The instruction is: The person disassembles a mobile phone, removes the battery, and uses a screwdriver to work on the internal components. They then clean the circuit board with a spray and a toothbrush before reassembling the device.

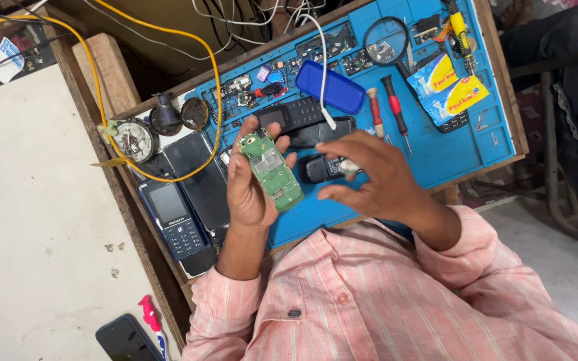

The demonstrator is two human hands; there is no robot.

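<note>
My left hand (249, 190) holds a green phone circuit board (270, 170) upright over the blue work mat (436, 157), thumb on its top edge. My right hand (372, 177) hovers just to the right of the board, and its fingertips pinch a small pale part (349, 166). A black phone piece (319, 168) lies on the mat between the two hands, partly hidden by my right hand. Both sleeves are pink with stripes.
On the mat lie a black keypad phone (296, 113), a blue phone cover (330, 87), two red-handled screwdrivers (393, 107), a magnifying glass (386, 41) and yellow sachets (446, 87). Several phones (175, 217) lie at the bench's left end. Yellow cable (217, 80) loops overhead.
</note>
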